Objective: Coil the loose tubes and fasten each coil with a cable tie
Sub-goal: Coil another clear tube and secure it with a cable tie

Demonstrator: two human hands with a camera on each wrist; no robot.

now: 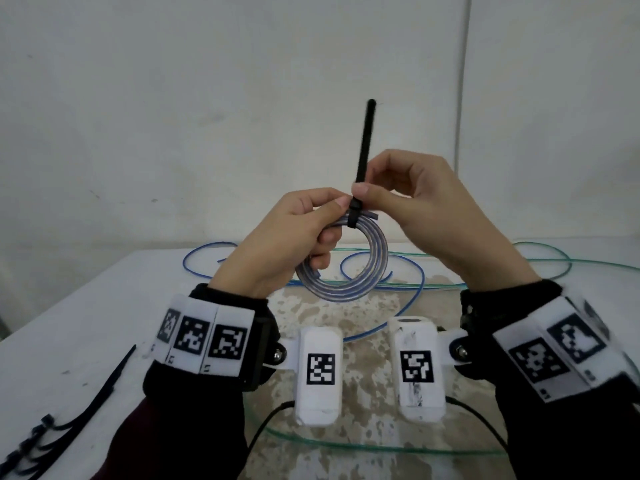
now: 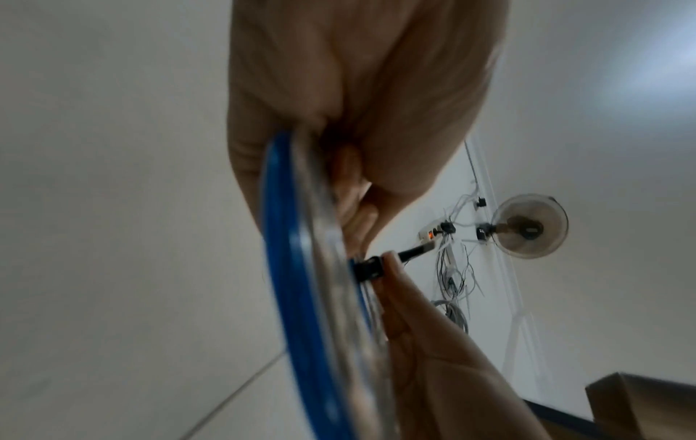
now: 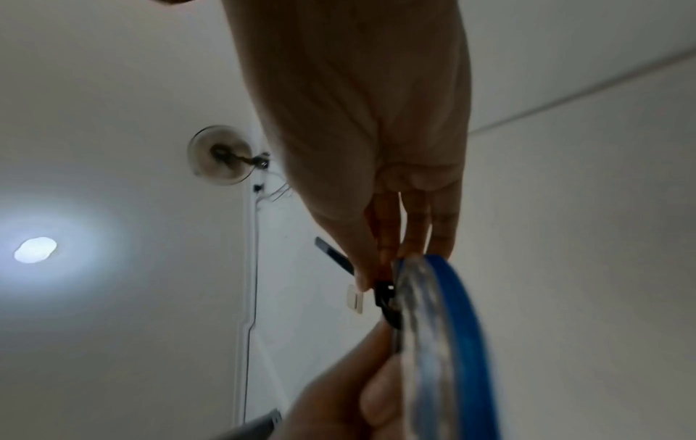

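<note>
Coil in hand: we are holding the clear-blue coil above the table, left hand curled round its upper left.
Tie: right hand is pinching the cable tie at its head; band looks snug, tail standing up.
Remaining: we are judging one coil nearly fastened; blue tube and green tube are lying loose; spare ties are waiting left.

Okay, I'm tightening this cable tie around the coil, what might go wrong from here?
The left hand grips only one side of the coil, so the loops might spring apart if that grip slackens. The right hand pinches the cable tie right at its head; fingers may slip before it cinches. One tube end pokes out beside the tie and might escape.
</note>
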